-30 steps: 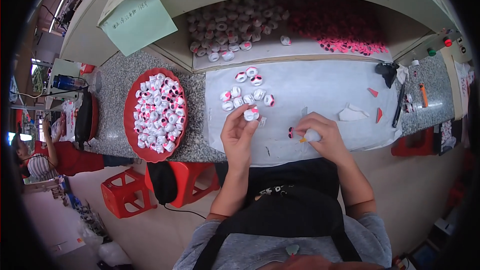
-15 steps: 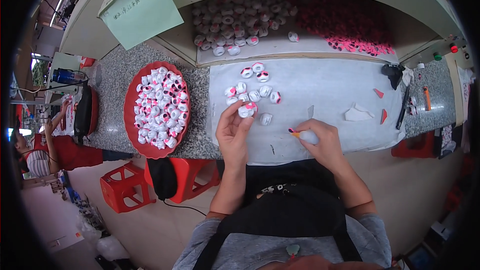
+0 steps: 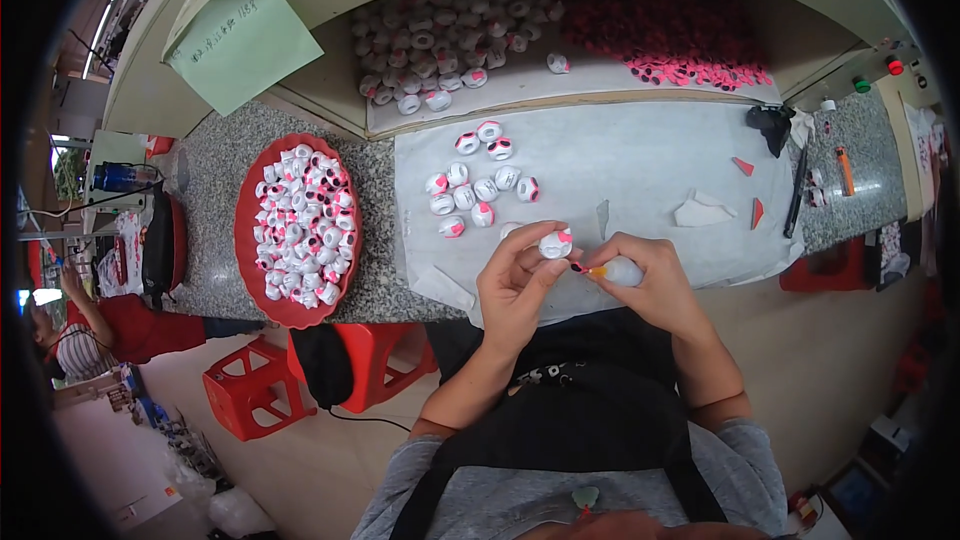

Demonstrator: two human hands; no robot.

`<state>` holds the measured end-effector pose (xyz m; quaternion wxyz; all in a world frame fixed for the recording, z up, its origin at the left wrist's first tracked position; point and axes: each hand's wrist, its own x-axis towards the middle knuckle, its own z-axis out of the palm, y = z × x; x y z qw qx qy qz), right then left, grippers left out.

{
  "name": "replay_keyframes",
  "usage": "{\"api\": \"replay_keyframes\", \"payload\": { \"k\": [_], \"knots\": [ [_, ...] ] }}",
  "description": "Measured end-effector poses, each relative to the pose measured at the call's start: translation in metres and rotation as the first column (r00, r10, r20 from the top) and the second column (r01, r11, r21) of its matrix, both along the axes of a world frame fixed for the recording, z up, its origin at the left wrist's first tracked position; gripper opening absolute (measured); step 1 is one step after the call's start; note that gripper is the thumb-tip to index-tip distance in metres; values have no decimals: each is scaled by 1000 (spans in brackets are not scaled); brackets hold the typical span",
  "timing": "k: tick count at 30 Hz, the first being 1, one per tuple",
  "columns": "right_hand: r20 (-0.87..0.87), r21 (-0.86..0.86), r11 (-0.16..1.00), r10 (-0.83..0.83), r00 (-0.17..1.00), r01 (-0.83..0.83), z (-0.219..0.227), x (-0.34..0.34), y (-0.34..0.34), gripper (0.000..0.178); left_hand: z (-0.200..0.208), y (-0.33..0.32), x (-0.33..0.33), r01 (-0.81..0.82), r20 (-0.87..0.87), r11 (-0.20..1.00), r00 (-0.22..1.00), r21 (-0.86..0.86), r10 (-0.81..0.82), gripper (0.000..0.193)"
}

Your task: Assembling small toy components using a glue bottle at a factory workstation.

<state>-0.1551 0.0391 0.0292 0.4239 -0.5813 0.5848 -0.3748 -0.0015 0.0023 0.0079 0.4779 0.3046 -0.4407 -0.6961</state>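
Since the earlier frames the left hand (image 3: 517,285) has lifted a white cap (image 3: 556,243) off the sheet (image 3: 650,165) and brought it to the right hand (image 3: 650,275). In the head view, the left fingers pinch the cap just above the sheet's near edge; the right fingers are closed round a small tube (image 3: 618,271), its tip touching the cap. Ten or so caps (image 3: 482,185) lie loose on the sheet (apparently done), a red tray (image 3: 245,240) holds many more, and heaps fill the shelf (image 3: 500,100).
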Motion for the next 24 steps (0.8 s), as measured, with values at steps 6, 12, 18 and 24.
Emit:
{"api": "replay_keyframes", "payload": {
  "k": [6,12,18,24],
  "knots": [
    [343,88,983,-179,922,158,-11,1,3,8,-2,1,-2,5,-1,1000,1000,-17,-5,32],
    [474,104,979,-203,857,175,-1,1,6,7,-10,-2,-3,12,174,970,984,-241,31,30],
    [489,124,980,-194,850,152,1,3,1,6,-3,0,-4,58,393,918,913,-393,110,30],
    [495,129,978,-208,843,166,-5,4,1,7,-6,-4,1,144,387,901,922,-408,28,29]
  ]
}}
